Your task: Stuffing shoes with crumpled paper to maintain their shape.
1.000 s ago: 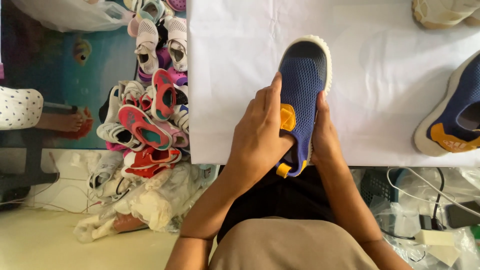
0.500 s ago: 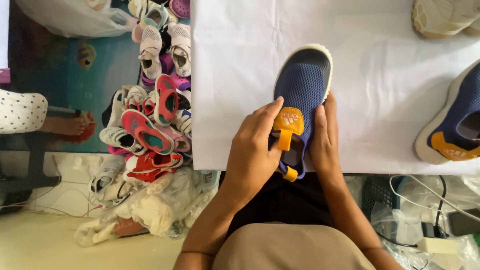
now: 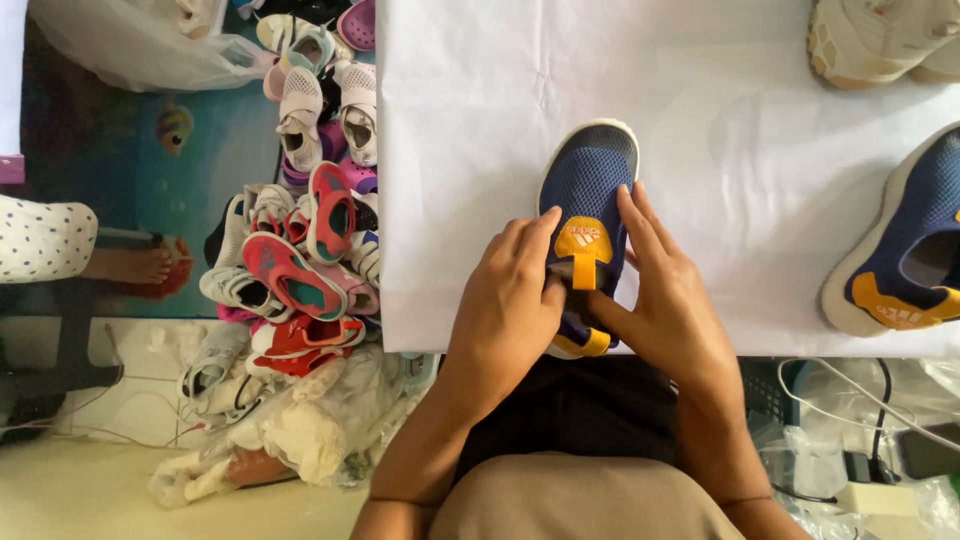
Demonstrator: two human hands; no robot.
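A small navy shoe (image 3: pixel 590 180) with a cream sole and an orange strap lies toe-away on the white-covered table (image 3: pixel 470 120) near its front edge. My left hand (image 3: pixel 508 300) grips its left side, thumb at the orange strap. My right hand (image 3: pixel 668 300) holds the right side, fingers along the upper and thumb near the heel. Both hands cover the shoe's rear half.
A matching navy shoe (image 3: pixel 905 250) lies at the right edge, and a beige shoe (image 3: pixel 880 35) at the top right. A heap of small shoes (image 3: pixel 300 240) lies on the floor left of the table. Another person's foot (image 3: pixel 140 265) is at the far left. Cables and bags (image 3: pixel 860 440) sit lower right.
The navy shoe has been turned from its side to lie upright and flat on the table. My hands have shifted from wrapping it to holding its two sides.
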